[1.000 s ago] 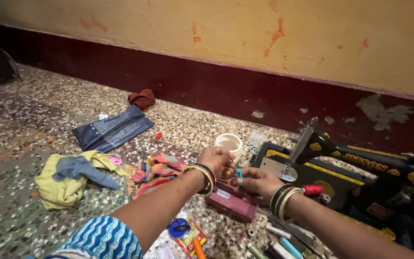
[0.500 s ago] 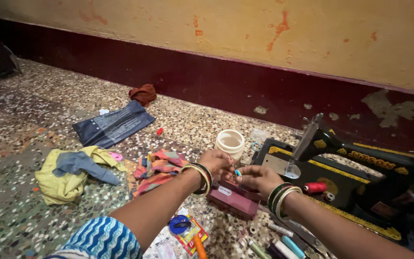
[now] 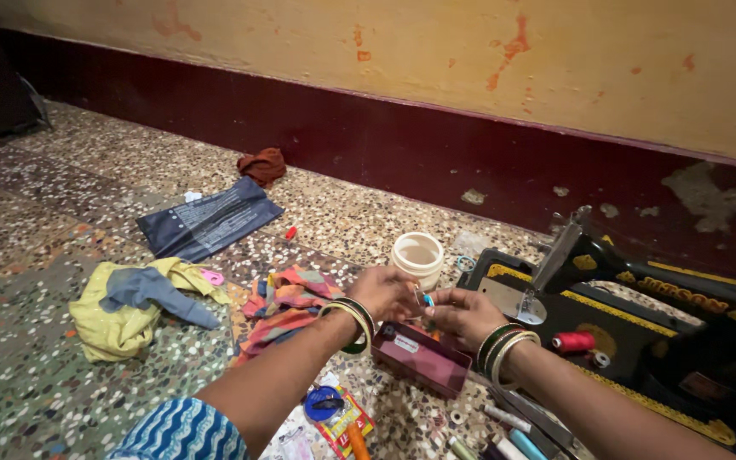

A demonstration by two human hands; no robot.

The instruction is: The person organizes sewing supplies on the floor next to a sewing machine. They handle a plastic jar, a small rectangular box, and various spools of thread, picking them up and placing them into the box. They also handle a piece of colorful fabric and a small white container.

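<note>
Two hands meet fingertip to fingertip just above the open maroon box (image 3: 423,358) on the floor. Left hand (image 3: 385,292) and right hand (image 3: 462,315) are both pinched shut on a small blue-tipped item (image 3: 428,300) held between them; what it is stays too small to tell. Beyond lies a white pot (image 3: 417,255), and to the right the black sewing machine (image 3: 641,315).

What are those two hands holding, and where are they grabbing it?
Both hands, left hand and right hand, pinch a tiny blue-tipped thing between their fingertips. It is too small to identify.
</note>
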